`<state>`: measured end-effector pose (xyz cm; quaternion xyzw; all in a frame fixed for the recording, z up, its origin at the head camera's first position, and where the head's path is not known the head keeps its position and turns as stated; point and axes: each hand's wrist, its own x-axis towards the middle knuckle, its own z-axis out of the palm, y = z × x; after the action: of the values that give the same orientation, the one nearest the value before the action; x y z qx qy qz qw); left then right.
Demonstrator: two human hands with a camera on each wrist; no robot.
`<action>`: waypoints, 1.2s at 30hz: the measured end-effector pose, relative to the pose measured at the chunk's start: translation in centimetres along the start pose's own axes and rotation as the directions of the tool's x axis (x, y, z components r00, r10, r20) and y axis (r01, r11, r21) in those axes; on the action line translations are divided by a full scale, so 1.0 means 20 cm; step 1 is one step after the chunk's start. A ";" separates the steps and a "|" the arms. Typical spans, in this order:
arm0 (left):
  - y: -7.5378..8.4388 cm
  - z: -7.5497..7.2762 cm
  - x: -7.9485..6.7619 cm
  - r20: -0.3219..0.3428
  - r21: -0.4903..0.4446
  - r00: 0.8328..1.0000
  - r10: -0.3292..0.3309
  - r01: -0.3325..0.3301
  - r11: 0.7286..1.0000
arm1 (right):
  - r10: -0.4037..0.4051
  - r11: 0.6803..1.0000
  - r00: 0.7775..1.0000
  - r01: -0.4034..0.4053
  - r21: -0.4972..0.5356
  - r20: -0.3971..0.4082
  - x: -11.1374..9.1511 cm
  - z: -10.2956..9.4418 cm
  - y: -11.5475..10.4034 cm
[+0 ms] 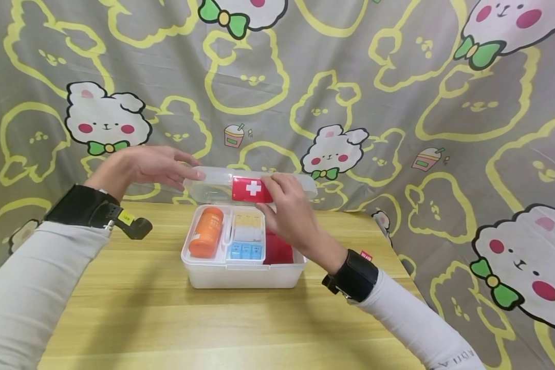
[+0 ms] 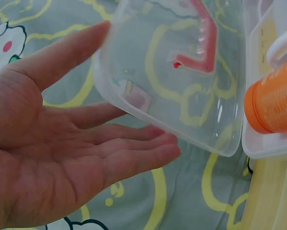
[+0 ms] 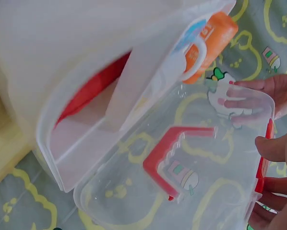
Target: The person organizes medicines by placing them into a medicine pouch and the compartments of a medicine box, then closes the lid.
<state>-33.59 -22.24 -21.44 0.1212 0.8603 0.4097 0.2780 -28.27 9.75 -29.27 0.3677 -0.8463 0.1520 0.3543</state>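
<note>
A white plastic first-aid box stands on the table with its clear lid raised at the back. My right hand grips the lid's edge beside a red label with a white cross, thumb on one face and fingers on the other in the right wrist view. My left hand is at the lid's left corner, fingers extended. In the left wrist view its thumb tip meets the rim. Inside the box lie an orange bottle, a blue pill organizer and a red item, partly behind my right hand.
A red folding handle shows through the lid. The wooden table extends in front of the box. Directly behind hangs a grey patterned curtain. A small red tag shows near my right wrist strap.
</note>
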 end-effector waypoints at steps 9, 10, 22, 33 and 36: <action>-0.04 0.04 0.05 0.026 0.040 0.999 -0.020 0.019 0.999 | -0.078 0.996 0.997 0.078 -0.032 0.008 -0.14 -0.01 -0.06; -0.05 0.05 0.06 0.033 0.048 0.999 -0.024 0.022 0.999 | -0.083 0.996 0.997 0.083 -0.032 0.010 -0.16 -0.01 -0.07; -0.21 0.15 0.19 0.034 0.027 0.998 -0.047 0.046 0.999 | -0.162 0.983 0.987 0.162 -0.081 0.014 -0.38 0.07 -0.15; -0.22 0.19 0.21 0.033 -0.002 0.998 -0.061 0.061 0.998 | -0.148 0.987 0.987 0.151 -0.061 0.059 -0.49 0.15 -0.16; -0.22 0.20 0.22 0.008 -0.004 0.998 -0.069 0.069 0.998 | -0.150 0.986 0.986 0.155 -0.067 0.076 -0.51 0.17 -0.16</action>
<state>-34.81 -20.59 -28.54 0.0927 0.8620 0.4011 0.2957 -22.69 11.01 -38.81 0.4234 -0.8325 0.0806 0.3481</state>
